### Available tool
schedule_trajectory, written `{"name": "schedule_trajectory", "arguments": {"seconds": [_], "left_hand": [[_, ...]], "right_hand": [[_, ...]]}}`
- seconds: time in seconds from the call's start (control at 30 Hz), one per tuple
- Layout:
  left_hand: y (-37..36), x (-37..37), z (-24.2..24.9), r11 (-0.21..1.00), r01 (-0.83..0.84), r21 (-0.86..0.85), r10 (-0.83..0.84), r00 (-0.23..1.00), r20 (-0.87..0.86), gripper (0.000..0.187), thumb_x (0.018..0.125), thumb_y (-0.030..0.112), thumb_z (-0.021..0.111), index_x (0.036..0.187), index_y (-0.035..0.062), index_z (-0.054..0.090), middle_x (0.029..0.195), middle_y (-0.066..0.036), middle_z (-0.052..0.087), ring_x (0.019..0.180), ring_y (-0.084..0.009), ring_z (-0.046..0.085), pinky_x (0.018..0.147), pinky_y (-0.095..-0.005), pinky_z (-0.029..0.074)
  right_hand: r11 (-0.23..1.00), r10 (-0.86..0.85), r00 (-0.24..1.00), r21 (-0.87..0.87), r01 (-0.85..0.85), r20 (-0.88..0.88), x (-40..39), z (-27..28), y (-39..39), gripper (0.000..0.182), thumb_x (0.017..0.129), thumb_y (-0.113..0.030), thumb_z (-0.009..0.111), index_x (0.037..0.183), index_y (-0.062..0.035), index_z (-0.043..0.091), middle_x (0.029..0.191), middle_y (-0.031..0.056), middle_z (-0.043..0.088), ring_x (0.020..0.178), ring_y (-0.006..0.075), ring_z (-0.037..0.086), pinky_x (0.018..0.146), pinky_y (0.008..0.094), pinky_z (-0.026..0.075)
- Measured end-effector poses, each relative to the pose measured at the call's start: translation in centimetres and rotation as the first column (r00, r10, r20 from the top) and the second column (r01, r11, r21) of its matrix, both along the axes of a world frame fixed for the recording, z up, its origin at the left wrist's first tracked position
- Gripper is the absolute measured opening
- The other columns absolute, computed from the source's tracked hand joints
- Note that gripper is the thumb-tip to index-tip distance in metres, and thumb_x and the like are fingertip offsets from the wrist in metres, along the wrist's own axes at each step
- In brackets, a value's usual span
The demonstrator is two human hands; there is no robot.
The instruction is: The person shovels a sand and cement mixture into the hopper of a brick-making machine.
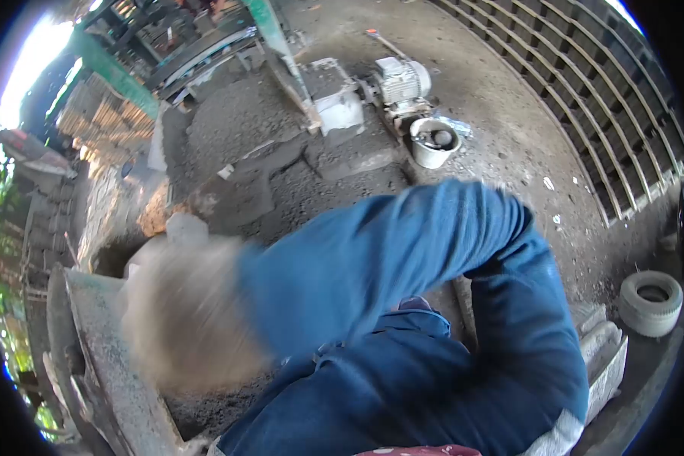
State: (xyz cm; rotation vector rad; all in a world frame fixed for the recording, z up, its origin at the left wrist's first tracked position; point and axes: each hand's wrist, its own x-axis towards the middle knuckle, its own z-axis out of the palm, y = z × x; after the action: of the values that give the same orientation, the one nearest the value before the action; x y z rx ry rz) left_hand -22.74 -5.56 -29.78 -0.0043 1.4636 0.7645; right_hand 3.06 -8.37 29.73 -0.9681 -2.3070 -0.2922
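Observation:
My right arm in a blue sleeve (403,251) reaches across from the right to the left side. At its end my right hand (194,315), pale and seemingly gloved, is smeared by motion, so its fingers and anything in them cannot be made out. It is over the inner side of a worn metal sheet or trough edge (110,334), with dark loose material (194,410) below. Just past the hand is a pale rounded thing (186,228) that I cannot identify. My left hand does not show.
A motor (403,80) and a white bucket (432,156) with items inside stand ahead. Gravelly grey material (239,114) lies in a pit beside a green post (270,30). A tyre (650,302) lies at right, near a slatted wall (585,91).

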Motion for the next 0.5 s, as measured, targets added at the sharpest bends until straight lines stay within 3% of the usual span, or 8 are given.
{"name": "schedule_trajectory", "arguments": {"seconds": [0.07,0.2,0.3,0.5], "left_hand": [[0.1,-1.2,0.4,1.0,-0.03,0.004,0.03,0.999,-0.018,0.031,0.094,0.03,0.045,0.077,0.005,0.052,0.072,-0.016,0.058,0.071,-0.0349,0.057,0.088,-0.056,0.045],[0.7,-4.8,0.6,0.989,-0.15,0.005,0.15,0.988,-0.021,0.029,0.093,0.029,0.046,0.079,0.0049,0.052,0.073,-0.016,0.058,0.071,-0.0352,0.057,0.086,-0.0564,0.046],[0.6,-8.3,1.0,0.959,-0.284,0.005,0.284,0.959,-0.008,0.028,0.093,0.029,0.046,0.08,0.0049,0.052,0.074,-0.016,0.058,0.072,-0.0354,0.057,0.085,-0.0567,0.047],[-0.6,-11.0,1.5,0.926,-0.377,-0.017,0.377,0.926,-0.001,0.026,0.093,0.028,0.047,0.082,0.0049,0.052,0.075,-0.016,0.058,0.073,-0.0358,0.057,0.083,-0.0573,0.048]], "right_hand": [[0.984,0.173,0.985,-0.042,-0.172,0.02,-4.1,1.1,1.5,0.026,0.073,-0.022,0.075,0.094,-0.0073,0.068,0.092,0.0111,0.069,0.087,0.0275,0.069,0.077,0.0402,0.056],[0.925,0.353,0.933,-0.177,-0.336,0.074,-9.1,1.6,4.4,0.029,0.074,-0.021,0.075,0.097,-0.0069,0.067,0.091,0.0115,0.068,0.086,0.0284,0.069,0.076,0.0406,0.055],[0.877,0.446,0.883,-0.268,-0.399,0.145,-12.9,1.4,5.5,0.031,0.074,-0.021,0.074,0.1,-0.0065,0.066,0.09,0.0118,0.068,0.086,0.0291,0.068,0.076,0.0408,0.055],[0.826,0.525,0.823,-0.365,-0.43,0.218,-16.5,2.4,6.1,0.035,0.074,-0.019,0.074,0.104,-0.0058,0.064,0.089,0.0125,0.067,0.085,0.0304,0.067,0.075,0.0413,0.054]]}}
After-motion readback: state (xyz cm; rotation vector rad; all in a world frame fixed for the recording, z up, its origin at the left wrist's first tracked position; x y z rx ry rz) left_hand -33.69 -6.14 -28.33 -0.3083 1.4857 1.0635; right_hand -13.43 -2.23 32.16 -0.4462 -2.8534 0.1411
